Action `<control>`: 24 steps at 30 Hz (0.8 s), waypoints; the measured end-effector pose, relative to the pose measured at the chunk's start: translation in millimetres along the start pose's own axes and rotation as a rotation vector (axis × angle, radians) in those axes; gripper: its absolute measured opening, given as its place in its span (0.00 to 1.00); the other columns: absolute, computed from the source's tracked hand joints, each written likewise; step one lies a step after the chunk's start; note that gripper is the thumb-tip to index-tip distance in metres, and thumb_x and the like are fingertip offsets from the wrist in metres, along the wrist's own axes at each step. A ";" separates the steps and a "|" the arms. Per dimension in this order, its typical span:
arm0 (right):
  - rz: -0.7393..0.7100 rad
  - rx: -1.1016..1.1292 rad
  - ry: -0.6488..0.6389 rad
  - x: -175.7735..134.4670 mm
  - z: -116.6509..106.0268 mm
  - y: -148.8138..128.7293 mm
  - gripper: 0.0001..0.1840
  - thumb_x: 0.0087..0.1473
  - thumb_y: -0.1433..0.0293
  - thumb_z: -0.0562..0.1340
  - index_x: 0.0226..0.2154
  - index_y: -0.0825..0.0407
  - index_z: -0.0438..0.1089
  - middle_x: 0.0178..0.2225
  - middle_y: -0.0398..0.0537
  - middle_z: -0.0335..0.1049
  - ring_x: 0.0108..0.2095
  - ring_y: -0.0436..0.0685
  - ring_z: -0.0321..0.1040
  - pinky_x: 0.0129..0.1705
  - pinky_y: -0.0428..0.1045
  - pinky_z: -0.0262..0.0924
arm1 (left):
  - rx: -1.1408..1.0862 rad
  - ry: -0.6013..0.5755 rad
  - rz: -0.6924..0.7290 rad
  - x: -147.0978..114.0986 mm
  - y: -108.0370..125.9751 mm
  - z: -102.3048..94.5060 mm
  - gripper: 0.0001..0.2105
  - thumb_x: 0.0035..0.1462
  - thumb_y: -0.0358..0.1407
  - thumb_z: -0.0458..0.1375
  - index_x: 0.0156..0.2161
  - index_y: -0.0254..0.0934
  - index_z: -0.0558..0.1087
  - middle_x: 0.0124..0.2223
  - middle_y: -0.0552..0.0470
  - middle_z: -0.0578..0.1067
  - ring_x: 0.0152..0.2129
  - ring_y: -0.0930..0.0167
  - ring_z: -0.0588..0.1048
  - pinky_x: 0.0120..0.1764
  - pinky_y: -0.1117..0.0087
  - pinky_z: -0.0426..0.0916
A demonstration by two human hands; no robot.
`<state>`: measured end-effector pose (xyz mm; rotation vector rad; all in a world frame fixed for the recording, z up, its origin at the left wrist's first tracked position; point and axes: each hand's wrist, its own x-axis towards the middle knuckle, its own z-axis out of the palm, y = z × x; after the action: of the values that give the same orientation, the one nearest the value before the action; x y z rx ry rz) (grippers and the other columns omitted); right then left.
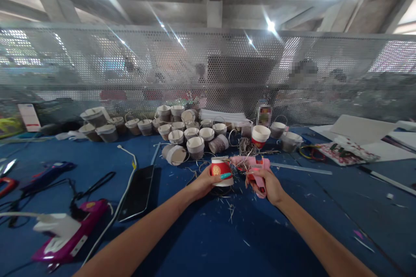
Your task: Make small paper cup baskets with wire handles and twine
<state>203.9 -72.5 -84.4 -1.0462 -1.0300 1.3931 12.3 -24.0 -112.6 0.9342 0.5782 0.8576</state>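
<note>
My left hand (206, 181) is wrapped round a red and white paper cup (221, 172) with a gold emblem, turned upside down above the table. In my right hand (268, 181) is a pink hot glue gun (251, 163), gripped by its handle. The gun's nozzle points left and is at the cup's upper edge; whether it touches cannot be made out. A clear glue stick (302, 169) extends right from behind the gun. Behind the gun lies a tangle of grey-brown twine (247, 147).
Several small wrapped buckets (195, 147) with handles cluster at the back. Stacked paper cups (261, 135) stand right of them. At left lie a phone (137, 192), a white cable (121, 199) and a purple power strip (73, 238). Papers (364, 132) lie at right; a perforated screen (182, 69) closes off the back.
</note>
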 end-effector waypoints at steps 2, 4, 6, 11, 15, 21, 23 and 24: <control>-0.002 -0.018 -0.005 -0.7 0.3 -1.0 0.12 0.36 0.64 0.56 0.16 0.56 0.65 0.11 0.45 0.63 0.07 0.43 0.47 0.07 0.41 0.37 | 0.002 -0.003 -0.001 -0.3 0.2 0.5 0.31 0.26 0.35 0.70 0.41 0.29 0.68 0.36 0.43 0.75 0.30 0.68 0.74 0.36 0.67 0.66; 0.000 -0.035 -0.001 -1.5 0.9 -2.6 0.12 0.37 0.64 0.55 0.15 0.56 0.65 0.10 0.45 0.62 0.07 0.43 0.46 0.07 0.41 0.36 | -0.006 -0.011 0.000 -0.4 0.5 1.0 0.31 0.26 0.35 0.70 0.41 0.29 0.68 0.35 0.44 0.75 0.29 0.68 0.74 0.36 0.67 0.66; 0.007 -0.045 0.006 -2.1 1.4 -4.0 0.13 0.37 0.63 0.55 0.14 0.56 0.65 0.07 0.42 0.57 0.07 0.44 0.45 0.07 0.41 0.35 | -0.020 -0.027 0.003 -0.7 1.0 1.6 0.30 0.26 0.34 0.70 0.41 0.29 0.69 0.35 0.44 0.75 0.29 0.68 0.74 0.36 0.67 0.66; 0.018 -0.051 -0.004 -2.2 1.5 -5.3 0.13 0.38 0.63 0.55 0.13 0.55 0.64 0.05 0.41 0.53 0.07 0.44 0.45 0.08 0.41 0.35 | -0.020 -0.044 -0.002 -2.2 3.6 3.3 0.30 0.26 0.34 0.70 0.41 0.29 0.69 0.35 0.44 0.75 0.30 0.68 0.73 0.36 0.68 0.65; 0.021 -0.047 0.010 -3.0 1.2 -5.8 0.13 0.37 0.63 0.55 0.13 0.55 0.64 0.04 0.41 0.54 0.07 0.44 0.45 0.08 0.41 0.35 | -0.031 -0.011 -0.013 -2.2 3.4 2.2 0.31 0.25 0.34 0.70 0.41 0.29 0.69 0.34 0.45 0.75 0.29 0.68 0.73 0.36 0.68 0.66; 0.005 -0.043 0.010 -2.5 -0.4 -5.8 0.13 0.38 0.63 0.54 0.13 0.55 0.64 0.05 0.42 0.54 0.07 0.44 0.44 0.08 0.41 0.34 | -0.043 -0.020 -0.005 -1.6 3.1 0.5 0.31 0.27 0.33 0.70 0.42 0.29 0.68 0.35 0.44 0.75 0.31 0.67 0.74 0.37 0.67 0.66; 0.001 -0.044 0.014 -2.0 -0.7 -5.9 0.13 0.38 0.63 0.54 0.13 0.54 0.63 0.05 0.42 0.55 0.06 0.44 0.44 0.08 0.41 0.33 | -0.043 -0.022 -0.007 -1.8 4.0 0.6 0.31 0.27 0.33 0.70 0.42 0.29 0.68 0.36 0.44 0.75 0.31 0.67 0.74 0.37 0.67 0.66; 0.002 -0.045 0.016 -1.8 -0.7 -6.1 0.13 0.37 0.63 0.54 0.12 0.54 0.63 0.05 0.42 0.56 0.06 0.44 0.44 0.08 0.41 0.33 | -0.044 -0.021 -0.007 -1.9 4.2 0.6 0.31 0.27 0.33 0.70 0.42 0.29 0.68 0.35 0.44 0.75 0.31 0.67 0.74 0.37 0.67 0.66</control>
<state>206.1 -73.9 -78.6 -1.0897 -1.0528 1.3662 10.1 -24.5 -108.6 0.8999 0.5426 0.8497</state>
